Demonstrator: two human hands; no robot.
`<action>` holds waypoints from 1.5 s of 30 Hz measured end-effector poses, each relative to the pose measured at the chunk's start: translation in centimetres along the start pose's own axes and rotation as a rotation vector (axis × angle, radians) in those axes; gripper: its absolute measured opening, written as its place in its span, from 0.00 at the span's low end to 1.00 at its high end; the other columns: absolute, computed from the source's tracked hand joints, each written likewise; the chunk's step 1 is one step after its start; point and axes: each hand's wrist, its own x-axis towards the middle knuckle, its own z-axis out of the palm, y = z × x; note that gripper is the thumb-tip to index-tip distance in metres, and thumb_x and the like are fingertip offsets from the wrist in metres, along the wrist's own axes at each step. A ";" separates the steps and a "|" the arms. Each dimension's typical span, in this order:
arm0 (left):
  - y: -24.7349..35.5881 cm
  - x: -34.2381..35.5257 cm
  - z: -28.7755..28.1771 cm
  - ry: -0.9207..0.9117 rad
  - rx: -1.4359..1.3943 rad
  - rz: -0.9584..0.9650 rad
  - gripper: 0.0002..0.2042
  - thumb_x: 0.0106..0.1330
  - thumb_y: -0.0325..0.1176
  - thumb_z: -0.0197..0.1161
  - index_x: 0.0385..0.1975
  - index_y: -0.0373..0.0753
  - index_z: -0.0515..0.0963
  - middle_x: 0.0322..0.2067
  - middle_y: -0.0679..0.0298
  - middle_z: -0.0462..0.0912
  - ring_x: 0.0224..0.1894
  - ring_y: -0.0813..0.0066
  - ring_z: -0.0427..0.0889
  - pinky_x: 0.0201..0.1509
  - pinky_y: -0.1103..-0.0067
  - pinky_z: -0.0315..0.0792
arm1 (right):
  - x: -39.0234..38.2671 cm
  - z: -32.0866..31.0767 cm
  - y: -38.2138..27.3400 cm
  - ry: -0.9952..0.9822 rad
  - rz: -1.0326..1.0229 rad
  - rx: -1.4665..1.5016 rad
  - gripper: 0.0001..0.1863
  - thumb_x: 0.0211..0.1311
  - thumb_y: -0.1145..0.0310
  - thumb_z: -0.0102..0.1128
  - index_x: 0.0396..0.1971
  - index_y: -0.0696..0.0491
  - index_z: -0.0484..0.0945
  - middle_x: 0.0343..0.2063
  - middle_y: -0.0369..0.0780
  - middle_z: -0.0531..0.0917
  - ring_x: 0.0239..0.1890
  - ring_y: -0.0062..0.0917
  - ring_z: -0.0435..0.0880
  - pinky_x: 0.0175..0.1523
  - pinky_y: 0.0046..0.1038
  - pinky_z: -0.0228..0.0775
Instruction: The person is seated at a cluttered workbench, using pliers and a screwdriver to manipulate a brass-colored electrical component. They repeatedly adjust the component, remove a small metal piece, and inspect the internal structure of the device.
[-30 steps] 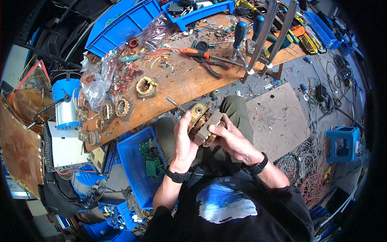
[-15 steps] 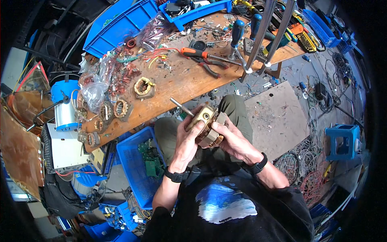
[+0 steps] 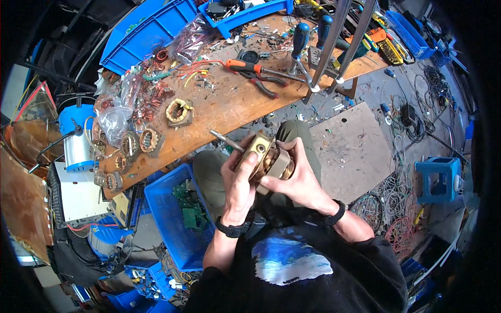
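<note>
Above my lap I hold a small electric motor in two parts that still lie against each other. My left hand (image 3: 239, 182) grips the brass-coloured end bracket (image 3: 255, 156), thumb on its face beside a round hole. From that bracket a steel shaft (image 3: 225, 139) sticks out to the upper left. Around the grey stator (image 3: 278, 165) with copper windings, my right hand (image 3: 301, 182) is closed, thumb along its near edge. The stator sits tilted against the bracket, with copper wire showing in the gap. What lies inside the motor is mostly hidden.
Several loose stators (image 3: 179, 112) stand on the wooden bench (image 3: 219, 117). Pliers (image 3: 266, 86) and an orange-handled screwdriver (image 3: 244, 65) lie near its edge, beside an upright metal frame (image 3: 330, 49). A blue crate (image 3: 172, 229) with green circuit boards sits left of my legs.
The stator has tilted and shifted away from the bracket, widening the gap between them. My right hand has changed its hold, its fingers now wrapped round the stator's far side.
</note>
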 end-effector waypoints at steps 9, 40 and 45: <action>-1.9 0.5 -0.9 0.002 -0.124 -0.149 0.26 0.80 0.42 0.58 0.70 0.31 0.72 0.63 0.54 0.82 0.62 0.65 0.84 0.67 0.68 0.80 | -0.6 0.2 -1.9 0.121 -0.030 -0.473 0.52 0.42 0.54 0.90 0.62 0.61 0.65 0.55 0.54 0.79 0.57 0.47 0.85 0.59 0.42 0.80; -0.2 0.0 -1.1 -0.139 0.103 0.321 0.55 0.52 0.23 0.85 0.80 0.37 0.56 0.74 0.54 0.66 0.72 0.61 0.73 0.76 0.63 0.74 | 4.0 -2.0 -0.4 -0.054 0.027 0.369 0.45 0.62 0.57 0.80 0.73 0.60 0.66 0.63 0.44 0.80 0.65 0.28 0.79 0.71 0.33 0.71; -0.1 0.1 -0.8 -0.111 0.263 0.445 0.55 0.48 0.28 0.89 0.78 0.33 0.61 0.72 0.52 0.71 0.70 0.62 0.75 0.74 0.64 0.74 | 3.3 -2.1 1.0 -0.059 0.206 0.564 0.35 0.74 0.52 0.68 0.72 0.57 0.69 0.65 0.42 0.80 0.66 0.29 0.79 0.72 0.37 0.72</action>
